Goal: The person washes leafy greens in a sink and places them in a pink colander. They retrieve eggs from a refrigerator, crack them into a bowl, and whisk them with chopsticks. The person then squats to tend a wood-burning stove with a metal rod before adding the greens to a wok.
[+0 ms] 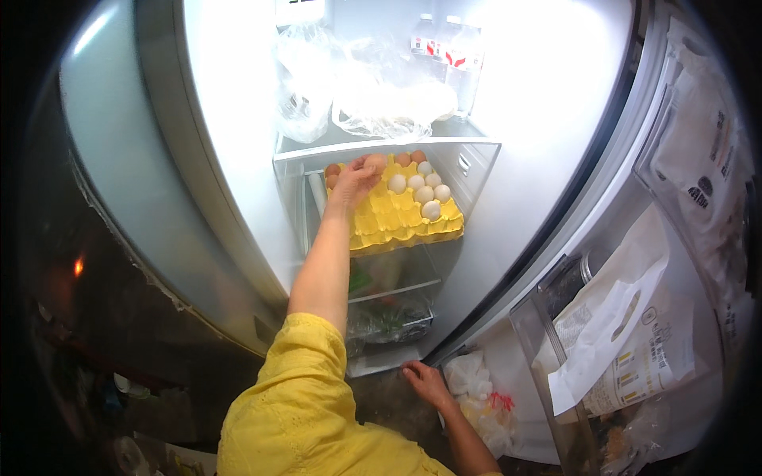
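Note:
My left hand [357, 178] reaches into the open fridge over a yellow egg tray [387, 223] on a middle shelf. A brown egg [375, 162] is at its fingertips, above the back of the tray. White eggs [424, 194] sit in the tray's right part, with brown eggs [411, 157] at the back and a few more at the left corner. The front and middle cups hold no eggs. Low in front of the fridge, my right hand [425, 381] hangs near the door with loosely curled fingers, and no object shows in it.
A glass shelf [387, 146] above carries plastic bags [393, 101] and bottles [455, 53]. Below lie a lower shelf [396, 291] and a drawer of wrapped greens [387, 321]. The open right door has bins [536, 351] with paper and plastic bags. The other door [113, 149] stands left.

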A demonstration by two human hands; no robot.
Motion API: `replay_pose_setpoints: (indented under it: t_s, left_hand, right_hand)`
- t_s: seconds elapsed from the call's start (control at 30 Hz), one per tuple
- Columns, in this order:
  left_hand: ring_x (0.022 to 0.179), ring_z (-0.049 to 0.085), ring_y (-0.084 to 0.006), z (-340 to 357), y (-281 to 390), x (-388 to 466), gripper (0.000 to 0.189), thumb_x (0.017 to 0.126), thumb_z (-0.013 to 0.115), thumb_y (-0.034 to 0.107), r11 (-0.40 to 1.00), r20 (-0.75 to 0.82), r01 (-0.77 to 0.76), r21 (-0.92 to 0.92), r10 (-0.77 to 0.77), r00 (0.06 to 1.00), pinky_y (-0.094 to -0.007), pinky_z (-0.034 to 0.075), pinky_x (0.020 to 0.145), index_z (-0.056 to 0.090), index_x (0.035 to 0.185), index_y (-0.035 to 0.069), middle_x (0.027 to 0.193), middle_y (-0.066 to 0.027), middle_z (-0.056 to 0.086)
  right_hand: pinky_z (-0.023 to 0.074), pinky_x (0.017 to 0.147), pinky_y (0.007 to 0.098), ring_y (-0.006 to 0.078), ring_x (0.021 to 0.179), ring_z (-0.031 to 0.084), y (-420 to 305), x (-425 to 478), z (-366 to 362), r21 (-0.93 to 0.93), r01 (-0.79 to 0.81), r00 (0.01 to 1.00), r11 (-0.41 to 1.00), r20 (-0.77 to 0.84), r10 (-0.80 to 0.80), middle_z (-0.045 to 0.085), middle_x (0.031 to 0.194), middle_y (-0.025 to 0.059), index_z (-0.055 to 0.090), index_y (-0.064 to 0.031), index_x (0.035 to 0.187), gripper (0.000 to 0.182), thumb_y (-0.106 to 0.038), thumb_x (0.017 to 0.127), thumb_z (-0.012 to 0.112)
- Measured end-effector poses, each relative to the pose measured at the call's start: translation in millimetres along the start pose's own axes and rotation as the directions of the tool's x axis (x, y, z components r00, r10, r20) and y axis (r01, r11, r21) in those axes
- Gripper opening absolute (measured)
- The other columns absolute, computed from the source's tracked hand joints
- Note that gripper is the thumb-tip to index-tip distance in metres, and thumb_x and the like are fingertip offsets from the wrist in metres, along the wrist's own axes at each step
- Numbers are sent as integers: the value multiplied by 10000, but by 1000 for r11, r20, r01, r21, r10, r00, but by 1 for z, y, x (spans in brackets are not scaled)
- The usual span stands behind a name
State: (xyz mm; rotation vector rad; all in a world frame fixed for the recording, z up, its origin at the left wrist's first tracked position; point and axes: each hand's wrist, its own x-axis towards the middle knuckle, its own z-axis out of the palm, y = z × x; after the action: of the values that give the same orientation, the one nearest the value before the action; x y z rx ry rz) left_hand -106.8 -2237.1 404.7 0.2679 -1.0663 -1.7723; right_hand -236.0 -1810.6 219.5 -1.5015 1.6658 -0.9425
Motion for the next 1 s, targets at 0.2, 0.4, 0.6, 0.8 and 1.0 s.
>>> replay_pose_setpoints:
  t_s: [0.2, 0.4, 0.6, 0.8, 1.0]
  left_hand:
    - [1085, 531, -241, 50, -9, -41, 429, 805, 594, -1, 950, 238, -68, -305, 145, 960, -338, 430, 942, 479, 1215, 47, 1163, -93, 536]
    - [1135, 520, -270, 92, -19, -83, 484, 830, 581, 46, 931, 278, 98, -351, 4, 961, -316, 440, 948, 414, 1284, 42, 1212, -115, 507]
    - [1058, 572, -250, 133, -53, -138, 511, 854, 633, 225, 902, 423, 284, -326, -129, 897, -281, 494, 822, 399, 1271, 45, 1190, -125, 522]
    - [1073, 553, -232, 148, -84, -167, 418, 864, 610, 239, 865, 478, 443, -233, -295, 827, -336, 485, 755, 461, 1208, 54, 1181, -128, 537]
    - [712, 597, -68, 161, -43, -125, 284, 873, 615, 310, 869, 105, 168, 466, -243, 964, -228, 449, 554, 564, 1017, 71, 872, -19, 626]
  right_hand:
    - [490, 691, 307, 175, 730, 627, 4, 2, -2, -3, 13, 1000, 1000, 19, -13, 668, 855, 109, 634, -63, 1058, 259, -248, 883, 587]
    - [492, 661, 278, 137, 694, 611, -29, 25, -27, 189, 72, 990, 979, -135, -47, 659, 838, 69, 623, -28, 1044, 204, -165, 903, 568]
    - [481, 785, 290, 193, 920, 614, -128, 75, -89, 240, 380, 760, 893, -632, -153, 622, 1040, 82, 553, -23, 1150, 296, -108, 868, 590]
    - [453, 841, 275, 167, 1004, 559, -165, 91, -119, 214, 453, 742, 866, -629, -233, 561, 1156, 84, 506, -13, 1217, 397, -130, 858, 629]
    - [447, 849, 248, 124, 939, 543, -133, 90, -123, 406, 499, 700, 766, -710, -80, 547, 1064, 57, 511, 2, 1188, 428, -58, 805, 692]
